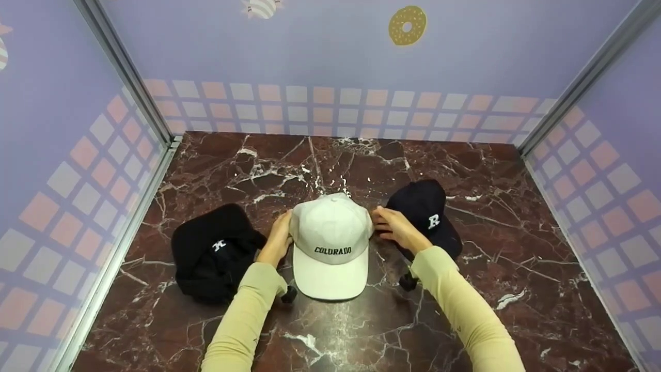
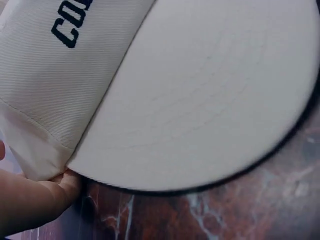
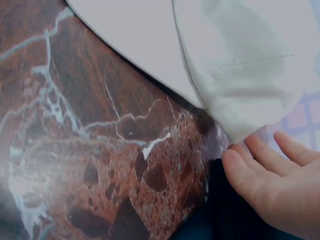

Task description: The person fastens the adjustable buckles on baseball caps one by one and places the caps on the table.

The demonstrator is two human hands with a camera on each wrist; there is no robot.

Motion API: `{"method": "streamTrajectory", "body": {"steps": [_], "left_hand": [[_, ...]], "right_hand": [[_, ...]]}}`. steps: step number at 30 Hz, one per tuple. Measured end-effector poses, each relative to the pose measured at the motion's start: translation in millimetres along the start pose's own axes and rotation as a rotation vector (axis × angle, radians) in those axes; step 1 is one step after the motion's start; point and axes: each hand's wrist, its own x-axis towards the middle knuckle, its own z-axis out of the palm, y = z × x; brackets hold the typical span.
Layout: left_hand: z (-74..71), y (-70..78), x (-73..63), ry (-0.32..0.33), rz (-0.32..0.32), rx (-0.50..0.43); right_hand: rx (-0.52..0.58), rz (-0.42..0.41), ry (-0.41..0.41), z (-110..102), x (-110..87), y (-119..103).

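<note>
A white baseball cap [image 1: 333,227] with dark COLORADO lettering sits upright on the marble-patterned surface, its brim toward me. My left hand [image 1: 278,238] holds the cap's left side low down. In the left wrist view, digits of that hand [image 2: 47,195] tuck under the edge where crown and brim meet. On the opposite side is my right hand [image 1: 400,227], its fingers loosely bent and spread. The right wrist view has the fingertips [image 3: 235,155] right at the cap's lower edge. A dark cap [image 1: 421,204] with a white R lies beside and partly behind this hand.
A black cap [image 1: 209,248] with a white letter lies tilted to the left, close to my left forearm. Lilac panels with a checked band [image 1: 330,103] enclose the surface at the back and both sides. Metal edging [image 1: 116,258] runs along the left.
</note>
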Motion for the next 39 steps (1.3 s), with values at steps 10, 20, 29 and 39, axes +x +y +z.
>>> {"method": "streamTrajectory", "body": {"steps": [10,20,29,39], "left_hand": [[5.1,13.2,-22.7,-0.02,0.027,-0.013],[-34.0,-95.9,135.7,0.047,0.091,-0.045],[-67.3,-179.7,270.5,0.07,0.089,-0.062],[-2.8,-45.4,60.3,0.138,0.11,-0.033]], "right_hand": [[-0.105,-0.086,0.032,6,3.5,-16],[-0.446,-0.439,-0.036,35,-0.3,-53],[-0.733,-0.494,-0.104,60,0.4,-65],[-0.985,-0.523,-0.117,81,3.6,-60]]}}
